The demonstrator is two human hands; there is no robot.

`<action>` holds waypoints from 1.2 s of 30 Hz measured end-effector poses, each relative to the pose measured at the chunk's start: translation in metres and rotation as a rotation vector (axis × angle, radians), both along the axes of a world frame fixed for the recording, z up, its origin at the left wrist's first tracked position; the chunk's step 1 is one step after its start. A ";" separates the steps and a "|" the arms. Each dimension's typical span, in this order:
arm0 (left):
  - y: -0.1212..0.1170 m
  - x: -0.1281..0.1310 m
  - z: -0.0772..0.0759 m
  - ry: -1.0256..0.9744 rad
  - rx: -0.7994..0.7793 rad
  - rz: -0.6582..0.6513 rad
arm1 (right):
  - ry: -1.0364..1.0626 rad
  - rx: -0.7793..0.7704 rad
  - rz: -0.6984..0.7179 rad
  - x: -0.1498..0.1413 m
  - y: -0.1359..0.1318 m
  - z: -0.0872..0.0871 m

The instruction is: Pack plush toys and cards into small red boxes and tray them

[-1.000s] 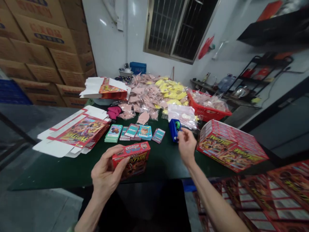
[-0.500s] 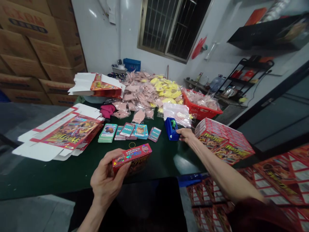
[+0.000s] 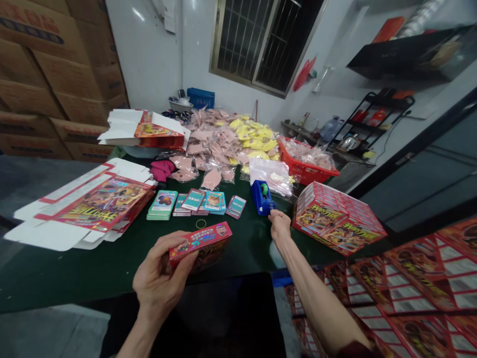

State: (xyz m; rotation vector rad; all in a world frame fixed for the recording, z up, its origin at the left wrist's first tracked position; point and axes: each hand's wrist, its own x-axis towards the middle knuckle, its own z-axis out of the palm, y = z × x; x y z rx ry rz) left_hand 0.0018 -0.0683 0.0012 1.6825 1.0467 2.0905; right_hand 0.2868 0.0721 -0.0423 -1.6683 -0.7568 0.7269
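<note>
A small red card box point(image 3: 201, 244) is gripped in my left hand point(image 3: 160, 278), thumb on the near side and fingers behind. My right hand point(image 3: 280, 226) pinches at the front end of a blue tape dispenser point(image 3: 263, 199), its fingertips closed on the end of the tape, which is barely visible. The dispenser holds a green-cored roll. Beyond the box, a rubber band point(image 3: 201, 223) lies on the dark green table point(image 3: 149, 268). Behind it sit stacks of cards: a green-edged stack point(image 3: 162, 205), a blue one point(image 3: 215, 202) and a smaller one point(image 3: 236, 206).
Unfolded display cartons point(image 3: 100, 204) lie at the left. Bagged pink and yellow pieces point(image 3: 216, 141) are heaped at the back beside a red basket point(image 3: 309, 169). Packed red boxes point(image 3: 339, 216) stand at the right; more boxes point(image 3: 421, 283) fill the lower right.
My right hand has drawn slightly down and toward me from the dispenser's front end. My left hand still holds the box, and the whole view has shifted a little.
</note>
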 end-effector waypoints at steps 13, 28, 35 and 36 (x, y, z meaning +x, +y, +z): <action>0.002 0.012 0.006 -0.143 -0.031 0.058 | -0.285 0.088 0.165 -0.014 -0.035 0.012; -0.001 0.018 0.005 0.021 0.014 0.008 | 0.455 0.233 0.782 -0.142 -0.146 0.098; -0.003 0.008 0.013 0.173 -0.013 -0.020 | 0.478 0.166 0.744 -0.143 -0.145 0.097; -0.004 0.006 0.018 0.244 -0.016 -0.028 | 0.477 0.158 0.734 -0.144 -0.145 0.097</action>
